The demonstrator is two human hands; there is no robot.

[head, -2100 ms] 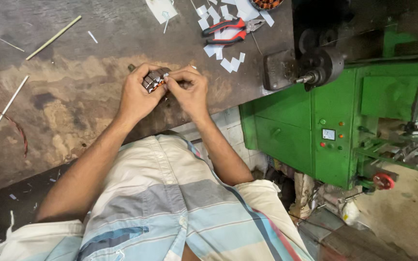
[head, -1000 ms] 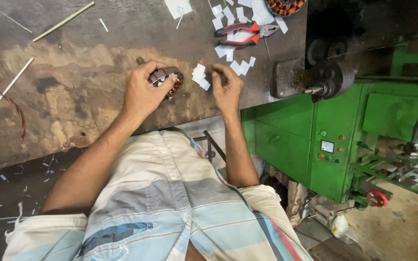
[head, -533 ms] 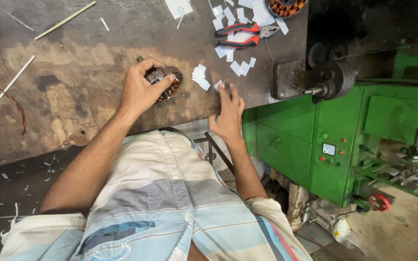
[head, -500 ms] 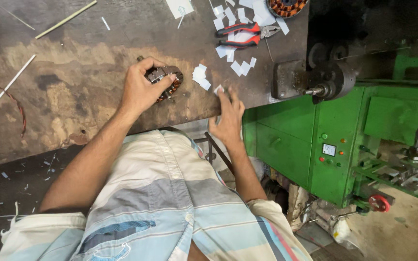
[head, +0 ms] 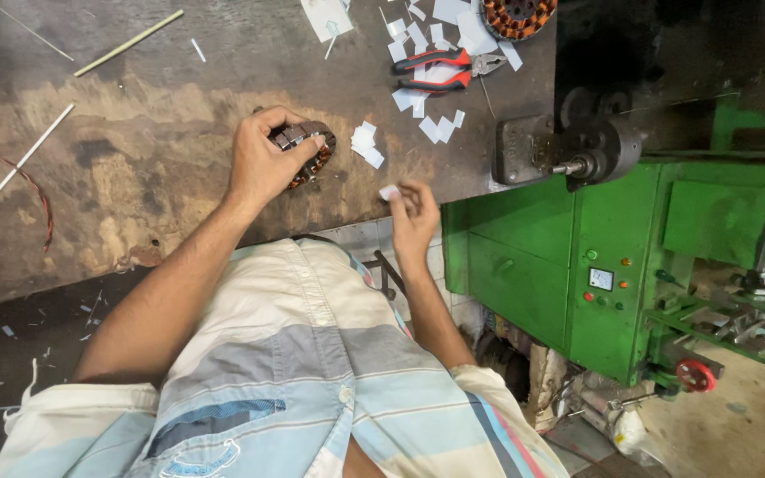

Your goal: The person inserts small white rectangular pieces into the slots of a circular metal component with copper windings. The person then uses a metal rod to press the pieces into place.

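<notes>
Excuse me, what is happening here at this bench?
A person sits at a worn workbench. The left hand grips a small round motor stator resting on the bench. The right hand pinches a small white paper slip near the bench edge. More white slips lie beside the stator, with red-handled pliers farther back and a green machine to the right.

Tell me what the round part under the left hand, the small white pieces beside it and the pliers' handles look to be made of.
Round part under the left hand: apparently stacked grey metal with copper-coloured windings, dull. White pieces: thin, flat, matte, likely paper or insulating sheet; the right hand pinches one. Pliers: handles glossy red and black, probably plastic or rubber sleeves; jaws bare grey steel.
</notes>
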